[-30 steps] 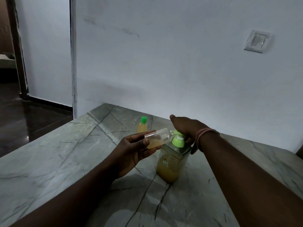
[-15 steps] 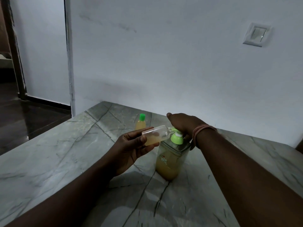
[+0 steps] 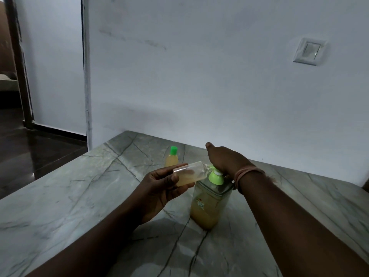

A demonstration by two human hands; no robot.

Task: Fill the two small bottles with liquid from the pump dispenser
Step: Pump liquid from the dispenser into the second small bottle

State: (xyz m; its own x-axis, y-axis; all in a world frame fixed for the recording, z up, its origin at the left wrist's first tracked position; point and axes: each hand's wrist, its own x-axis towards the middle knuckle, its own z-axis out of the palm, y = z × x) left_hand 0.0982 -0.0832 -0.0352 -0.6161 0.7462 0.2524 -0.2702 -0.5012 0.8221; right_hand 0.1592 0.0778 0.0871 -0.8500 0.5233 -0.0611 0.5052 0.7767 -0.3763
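A clear pump dispenser [image 3: 207,206] with a green pump collar and yellowish liquid stands on the marble table [image 3: 60,196]. My left hand [image 3: 159,188] grips a small uncapped clear bottle [image 3: 189,172], partly filled, tilted on its side with its mouth against the pump nozzle. My right hand [image 3: 225,158] rests palm down on the pump head, covering it. A second small bottle [image 3: 172,159], filled and closed with a green cap, stands upright farther back on the table.
A white wall runs close behind the table's far edge, with a light switch [image 3: 308,51] at upper right. The table's left edge drops to a dark floor [image 3: 30,152] near a doorway.
Both hands, the bottle and the dispenser keep the same pose. Only the camera view shifts slightly.
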